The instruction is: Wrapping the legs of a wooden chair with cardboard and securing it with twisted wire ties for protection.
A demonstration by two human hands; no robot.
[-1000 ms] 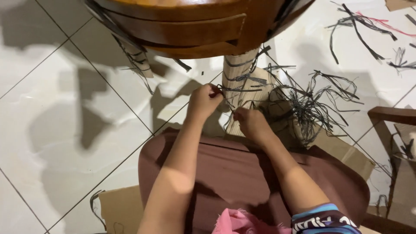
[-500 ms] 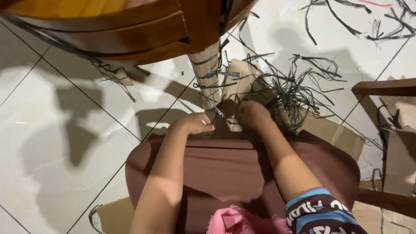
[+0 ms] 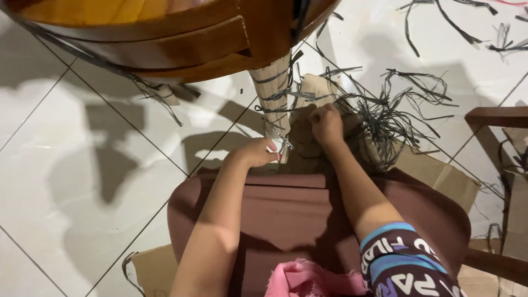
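I see my left hand [image 3: 257, 152] curled nearly closed at the foot of the pale wrapped furniture leg [image 3: 273, 99], with what looks like a small pair of metal scissors [image 3: 285, 145] poking out from its fingers, tips toward the leg (the handles are hidden, so I can't be sure of the grip). A second ago this hand was raised higher against the leg; it has since dropped to the base, just in front of the brown cushioned seat [image 3: 286, 203] that both forearms reach across.

My right hand [image 3: 326, 122] is bunched shut just beyond and to the right of the left one, pinching something among the thin dark plastic strips [image 3: 385, 110]; I cannot tell exactly which strand it has. It has shifted slightly away from the leg over the last second, so the two hands now sit apart rather than together.

I judge the work has moved down the leg: dark bands are wound around it above my left hand, and the loose tangle spills over the flattened brown cardboard [image 3: 440, 173] to the right of my right hand. The polished wooden chair frame [image 3: 165, 38] hangs overhead, beyond both hands, above the white tiled floor [image 3: 82, 165].
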